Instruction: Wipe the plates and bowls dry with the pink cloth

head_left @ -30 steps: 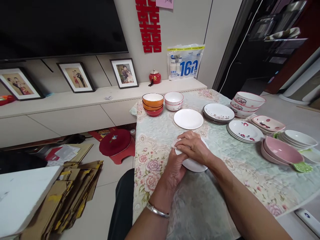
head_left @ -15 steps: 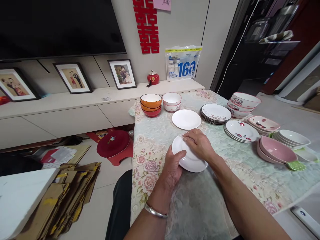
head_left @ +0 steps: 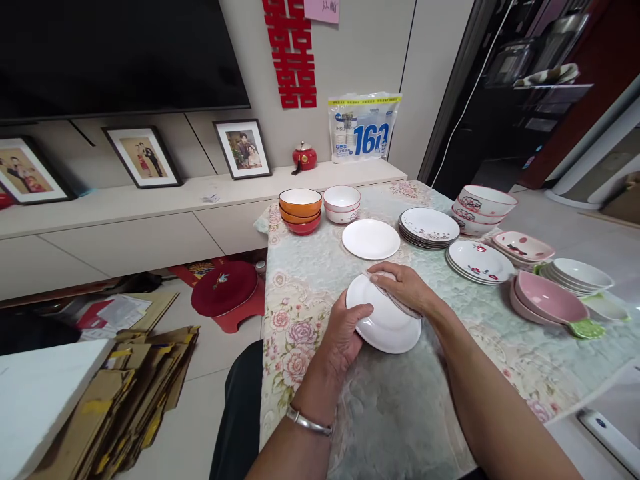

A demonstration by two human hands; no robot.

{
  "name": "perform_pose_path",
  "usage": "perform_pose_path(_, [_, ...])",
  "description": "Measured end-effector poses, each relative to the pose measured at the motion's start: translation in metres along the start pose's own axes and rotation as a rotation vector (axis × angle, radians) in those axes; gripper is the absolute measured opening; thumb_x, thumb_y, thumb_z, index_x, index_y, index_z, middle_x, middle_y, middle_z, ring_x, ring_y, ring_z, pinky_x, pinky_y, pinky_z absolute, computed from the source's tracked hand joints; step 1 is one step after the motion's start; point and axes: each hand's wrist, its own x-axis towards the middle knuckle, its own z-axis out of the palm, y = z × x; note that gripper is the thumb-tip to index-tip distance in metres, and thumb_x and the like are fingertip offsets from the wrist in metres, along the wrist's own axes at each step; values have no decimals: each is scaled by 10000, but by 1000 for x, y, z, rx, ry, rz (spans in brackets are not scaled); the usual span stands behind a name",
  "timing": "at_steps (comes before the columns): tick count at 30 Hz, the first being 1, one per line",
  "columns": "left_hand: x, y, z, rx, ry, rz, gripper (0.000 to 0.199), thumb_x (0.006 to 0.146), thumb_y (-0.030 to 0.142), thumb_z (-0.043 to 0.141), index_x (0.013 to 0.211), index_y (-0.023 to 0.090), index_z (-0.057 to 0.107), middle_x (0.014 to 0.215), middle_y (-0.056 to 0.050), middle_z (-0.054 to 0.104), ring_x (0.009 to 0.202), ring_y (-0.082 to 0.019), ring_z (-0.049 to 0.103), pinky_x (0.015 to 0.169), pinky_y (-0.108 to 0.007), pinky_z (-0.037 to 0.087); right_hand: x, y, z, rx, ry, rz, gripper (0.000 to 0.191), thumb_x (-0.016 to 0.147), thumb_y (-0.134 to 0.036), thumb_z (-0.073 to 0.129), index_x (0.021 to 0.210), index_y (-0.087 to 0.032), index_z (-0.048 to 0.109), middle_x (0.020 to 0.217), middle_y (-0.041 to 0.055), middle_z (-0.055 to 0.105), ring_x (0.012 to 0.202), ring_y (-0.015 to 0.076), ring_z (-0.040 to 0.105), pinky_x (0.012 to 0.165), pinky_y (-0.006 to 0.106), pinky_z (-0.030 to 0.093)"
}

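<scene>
A white plate (head_left: 387, 328) is tilted above the near part of the table. My left hand (head_left: 349, 328) grips its left edge, thumb on top. My right hand (head_left: 400, 287) presses a pale cloth (head_left: 406, 307) against the plate's upper right part, fingers together. Just beyond lies another white plate (head_left: 371, 239). Behind it stand orange and red bowls (head_left: 301, 205) and white bowls with a red rim (head_left: 342, 204). To the right are a stack of brown-rimmed plates (head_left: 429, 226) and a stack of red-flowered plates (head_left: 480, 261).
On the table's (head_left: 295, 293) right side are tall patterned bowls (head_left: 485, 209), pink bowls (head_left: 550, 298) and small white bowls (head_left: 583, 274). A red stool (head_left: 225, 290) and flattened cardboard (head_left: 145, 380) are at the left. Behind, a low cabinet (head_left: 150, 207) holds framed photos and a bag of cups (head_left: 364, 130).
My right hand has moved slightly up and right over the plate, and more of the cloth shows. The plate has shifted a little right and down. My left hand still grips its edge.
</scene>
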Motion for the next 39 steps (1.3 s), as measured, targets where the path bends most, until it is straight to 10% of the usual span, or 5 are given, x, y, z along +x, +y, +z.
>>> perform_pose_path(10, [4, -4, -2, -78, 43, 75, 766, 520, 130, 831, 1249, 204, 607, 1036, -83, 742, 984, -277, 669, 895, -405, 497, 3, 6, 13, -252, 274, 28, 270, 885, -346, 551, 1001, -196, 743, 1070, 99, 723, 1031, 268, 626, 925, 404, 450])
perform_pose_path(17, [1, -5, 3, -45, -40, 56, 740, 551, 92, 797, 1252, 215, 595, 932, -30, 729, 883, -232, 672, 830, -348, 489, -6, -30, 33, -327, 26, -434, 237, 948, -281, 529, 1053, -260, 740, 1158, 58, 703, 1108, 247, 580, 987, 442, 391])
perform_pose_path(25, [0, -4, 3, -56, -24, 24, 696, 535, 105, 782, 1210, 170, 624, 987, -73, 738, 931, -260, 662, 853, -370, 479, 3, -1, 14, -277, 181, -79, 252, 942, -310, 517, 1007, -224, 745, 1080, 66, 741, 1016, 247, 643, 914, 396, 469])
perform_pose_path(33, [0, -4, 7, -52, -23, 46, 778, 532, 99, 784, 1275, 205, 579, 905, -16, 721, 806, -193, 650, 785, -311, 464, -5, -26, 31, -266, -83, -511, 266, 975, -287, 496, 1072, -265, 742, 1173, 43, 722, 1143, 222, 616, 1005, 402, 440])
perform_pose_path(39, [-1, -2, 6, -16, -24, 15, 670, 524, 98, 762, 1179, 151, 630, 952, -67, 739, 860, -238, 664, 786, -332, 479, 1, -11, 13, -161, 8, -109, 343, 951, -409, 501, 1172, -254, 713, 1238, 49, 698, 1169, 255, 607, 1032, 411, 423])
